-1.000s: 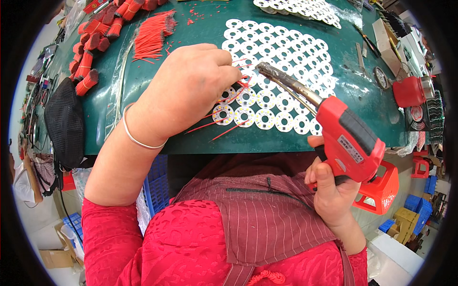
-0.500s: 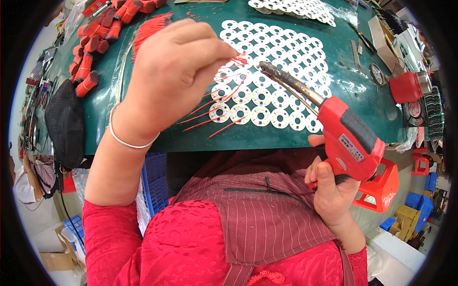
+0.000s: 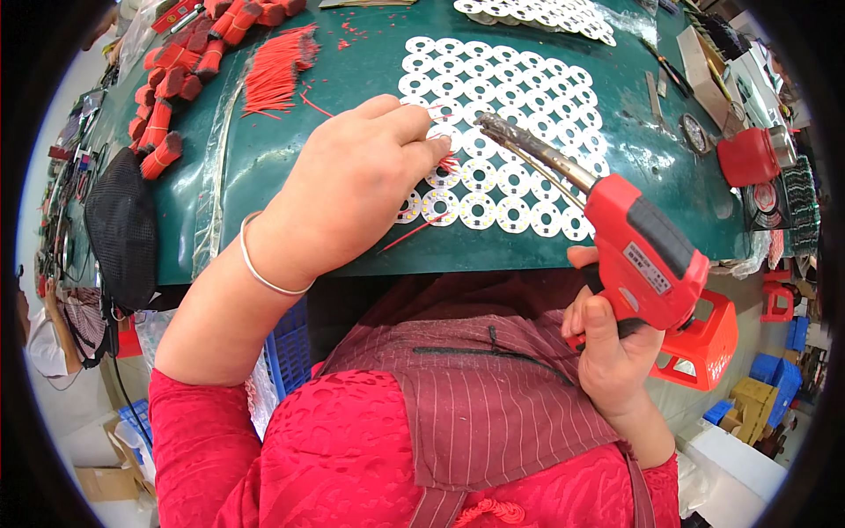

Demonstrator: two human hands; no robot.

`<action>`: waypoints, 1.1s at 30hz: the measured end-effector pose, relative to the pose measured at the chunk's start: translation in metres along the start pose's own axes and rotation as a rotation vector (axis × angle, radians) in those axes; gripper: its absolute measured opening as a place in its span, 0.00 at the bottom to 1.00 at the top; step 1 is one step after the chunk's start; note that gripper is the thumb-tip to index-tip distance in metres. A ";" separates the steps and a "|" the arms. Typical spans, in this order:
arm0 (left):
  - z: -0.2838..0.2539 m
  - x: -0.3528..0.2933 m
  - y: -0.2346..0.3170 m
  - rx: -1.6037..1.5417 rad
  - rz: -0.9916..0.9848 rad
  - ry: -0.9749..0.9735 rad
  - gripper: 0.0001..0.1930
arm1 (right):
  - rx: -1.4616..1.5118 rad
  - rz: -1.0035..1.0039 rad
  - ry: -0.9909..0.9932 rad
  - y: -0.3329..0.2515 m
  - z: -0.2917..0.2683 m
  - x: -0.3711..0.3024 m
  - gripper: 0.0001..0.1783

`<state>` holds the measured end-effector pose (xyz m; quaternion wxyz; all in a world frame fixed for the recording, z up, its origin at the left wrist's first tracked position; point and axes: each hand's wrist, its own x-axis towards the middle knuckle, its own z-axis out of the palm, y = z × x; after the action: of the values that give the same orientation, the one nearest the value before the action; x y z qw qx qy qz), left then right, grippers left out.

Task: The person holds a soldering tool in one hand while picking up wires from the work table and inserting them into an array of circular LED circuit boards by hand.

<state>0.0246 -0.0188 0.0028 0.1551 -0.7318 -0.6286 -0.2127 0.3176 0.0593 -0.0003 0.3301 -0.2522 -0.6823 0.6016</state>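
My left hand [image 3: 361, 180] is closed in a pinch over the left side of a panel of round white circuit boards [image 3: 513, 214]. A small bunch of short red wires [image 3: 450, 164] sticks out from its fingertips. One red wire [image 3: 414, 234] lies slanting across the lowest row of boards, its other end on the table. In my right hand [image 3: 612, 348] is a red and black soldering gun [image 3: 647, 255], gripped by its handle. Its dark tip [image 3: 493, 125] points up and left over the middle of the panel, apart from my left fingers.
A loose pile of red wires [image 3: 280, 70] lies left of the panel on the green table [image 3: 352, 251]. Tied red wire bundles [image 3: 158, 123] are farther left. More white boards [image 3: 541, 16] sit at the back. Pliers [image 3: 669, 70] and a red container [image 3: 748, 160] stand at right.
My left hand has come down and slightly right, from above the panel's upper left to its lower left, uncovering the wire pile. The right hand and soldering gun have hardly moved.
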 end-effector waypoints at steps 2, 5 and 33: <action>-0.001 -0.001 0.000 0.005 -0.006 -0.013 0.14 | -0.007 0.000 -0.007 0.000 -0.001 -0.001 0.16; -0.004 0.000 -0.003 -0.018 0.027 -0.008 0.14 | 0.003 0.008 0.004 -0.001 -0.001 -0.001 0.16; -0.009 0.008 -0.008 -0.084 0.049 -0.065 0.12 | -0.056 -0.014 -0.057 0.005 -0.005 -0.002 0.26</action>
<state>0.0162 -0.0150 0.0141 0.1087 -0.7595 -0.6056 -0.2111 0.3222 0.0614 -0.0052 0.3075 -0.2394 -0.7098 0.5867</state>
